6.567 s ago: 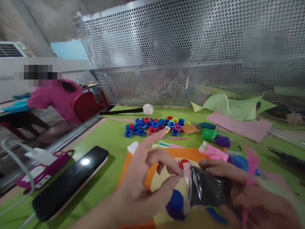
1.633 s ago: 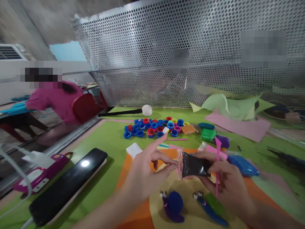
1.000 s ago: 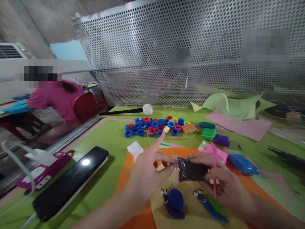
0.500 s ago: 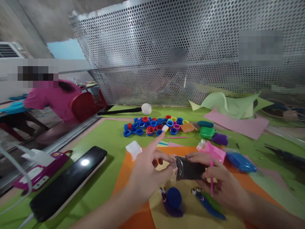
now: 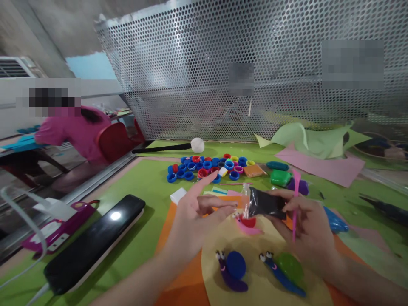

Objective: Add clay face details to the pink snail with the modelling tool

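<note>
- Black clay in a clear plastic bag sits above the orange sheet, held between both hands.
- The right hand grips the bag's right end and also clasps a thin pink tool, upright.
- The left hand pinches the bag's open left edge with thumb and middle finger, its forefinger stretched out.
- Below, on the yellow round, lie a purple snail with a blue shell and a blue snail with a green shell.
- Farther back on the green counter: bottle caps; at left, a dark phone.
</note>
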A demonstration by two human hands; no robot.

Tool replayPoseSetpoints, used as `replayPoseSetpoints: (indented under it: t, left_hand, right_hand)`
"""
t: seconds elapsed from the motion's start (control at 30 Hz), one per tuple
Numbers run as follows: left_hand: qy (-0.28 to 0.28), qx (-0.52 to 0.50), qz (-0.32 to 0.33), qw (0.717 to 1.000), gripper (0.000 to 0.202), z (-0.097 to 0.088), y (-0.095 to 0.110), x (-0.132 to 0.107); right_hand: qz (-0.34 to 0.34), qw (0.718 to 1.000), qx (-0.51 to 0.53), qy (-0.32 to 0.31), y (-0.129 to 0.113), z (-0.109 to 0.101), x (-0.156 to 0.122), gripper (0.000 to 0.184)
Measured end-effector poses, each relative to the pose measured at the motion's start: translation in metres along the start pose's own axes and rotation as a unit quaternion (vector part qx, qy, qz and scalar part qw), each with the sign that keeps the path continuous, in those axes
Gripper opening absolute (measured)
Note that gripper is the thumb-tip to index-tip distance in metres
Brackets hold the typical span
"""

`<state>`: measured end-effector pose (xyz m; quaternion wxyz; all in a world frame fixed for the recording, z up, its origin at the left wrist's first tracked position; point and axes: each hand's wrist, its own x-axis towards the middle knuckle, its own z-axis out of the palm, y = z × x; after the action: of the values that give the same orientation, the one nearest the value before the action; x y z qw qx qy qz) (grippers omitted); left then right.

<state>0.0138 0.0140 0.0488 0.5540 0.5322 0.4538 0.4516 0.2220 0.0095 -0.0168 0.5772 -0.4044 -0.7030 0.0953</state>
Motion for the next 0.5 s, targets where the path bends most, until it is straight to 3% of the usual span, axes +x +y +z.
replayPoseSetpoints:
  t: [0.2,0.37,0.5]
  left_hand:
    - [-0.055,-0.118,-0.006,0.991,0.073,0.000,-0.005,-0.001]
    - [-0.147,-0.284,0.033,0.947,0.062,0.003,0.000,-0.009]
    - [-0.195,-0.295,0.059,0.934,0.058,0.003,0.004,-0.013]
  right_hand:
    - [0.049,0.997,0.027,0.053,0.017,0.004,0.003,0.022]
    - [0.065,0.996,0.039,0.047,0.015,0.006,0.000,0.022]
    - [0.068,0.996,0.042,0.043,0.015,0.005,-0.002,0.020]
